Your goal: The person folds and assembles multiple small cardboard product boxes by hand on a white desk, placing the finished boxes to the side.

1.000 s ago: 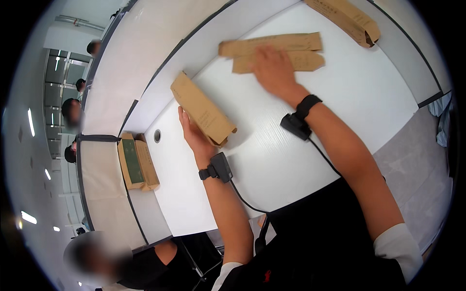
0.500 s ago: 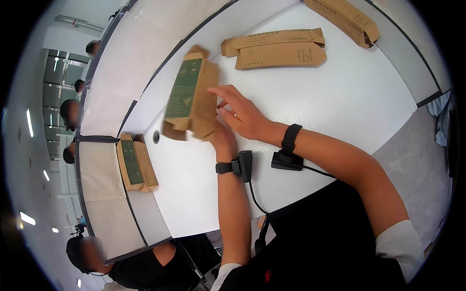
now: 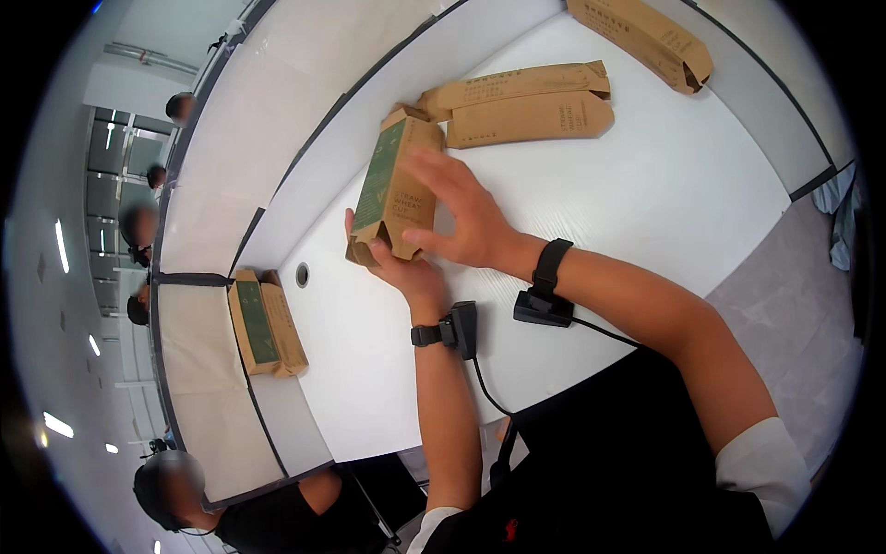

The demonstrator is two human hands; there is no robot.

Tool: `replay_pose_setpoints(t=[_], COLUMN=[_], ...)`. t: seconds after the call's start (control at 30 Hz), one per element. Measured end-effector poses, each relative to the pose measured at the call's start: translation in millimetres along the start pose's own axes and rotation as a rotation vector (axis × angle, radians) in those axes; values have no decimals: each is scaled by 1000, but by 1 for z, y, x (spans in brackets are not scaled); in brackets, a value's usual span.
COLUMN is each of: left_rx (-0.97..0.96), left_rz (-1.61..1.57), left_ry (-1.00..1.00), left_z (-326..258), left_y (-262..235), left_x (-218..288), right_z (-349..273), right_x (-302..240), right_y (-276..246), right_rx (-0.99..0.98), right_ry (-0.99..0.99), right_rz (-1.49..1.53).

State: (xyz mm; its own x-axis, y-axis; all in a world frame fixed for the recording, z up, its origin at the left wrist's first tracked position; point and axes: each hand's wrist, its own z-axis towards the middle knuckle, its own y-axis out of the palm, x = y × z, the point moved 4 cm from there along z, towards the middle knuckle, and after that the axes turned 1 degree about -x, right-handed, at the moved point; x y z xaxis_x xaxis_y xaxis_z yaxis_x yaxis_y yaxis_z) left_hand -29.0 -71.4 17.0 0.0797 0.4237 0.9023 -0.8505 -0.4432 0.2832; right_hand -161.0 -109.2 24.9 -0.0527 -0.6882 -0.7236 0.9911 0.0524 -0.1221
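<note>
A brown cardboard box (image 3: 415, 205) with a green panel stands tilted over the white table, its lower end flaps apart. My left hand (image 3: 413, 280) grips its lower end, the thumb in front and fingertips showing on the far left side. My right hand (image 3: 480, 224) is beside the box's right face, fingers stretched out and a little blurred. Its fingertips overlap the box; whether they press on it I cannot tell. Beyond the held box lie two flattened brown boxes, a front one (image 3: 526, 123) and a back one (image 3: 517, 88).
Another brown carton (image 3: 641, 42) lies at the far right against the partition (image 3: 771, 88). More green-and-brown cartons (image 3: 263, 323) stand at the left by the panel. A round cable hole (image 3: 302, 275) is in the table (image 3: 351, 388). A person (image 3: 268, 512) sits at lower left.
The box has swung to the right and turned, so more of its brown printed face shows. My left thumb now shows on its front. My right fingers have spread across its side.
</note>
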Motion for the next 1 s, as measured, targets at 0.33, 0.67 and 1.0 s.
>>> replay_pose_setpoints(t=[0.33,0.67,1.0], left_rx=[-246,-119,6], left_rz=[357,595,675], left_ry=[146,48,449], left_z=[8,8,1], left_y=[-4,-1,-1], left_x=[-8,-8,13], right_z=[-5,-2,1], right_x=[22,25,6], right_y=[19,10,5], right_rx=[-127,-12,-4], right_ry=[312,265,131], right_rz=[113,-13,7])
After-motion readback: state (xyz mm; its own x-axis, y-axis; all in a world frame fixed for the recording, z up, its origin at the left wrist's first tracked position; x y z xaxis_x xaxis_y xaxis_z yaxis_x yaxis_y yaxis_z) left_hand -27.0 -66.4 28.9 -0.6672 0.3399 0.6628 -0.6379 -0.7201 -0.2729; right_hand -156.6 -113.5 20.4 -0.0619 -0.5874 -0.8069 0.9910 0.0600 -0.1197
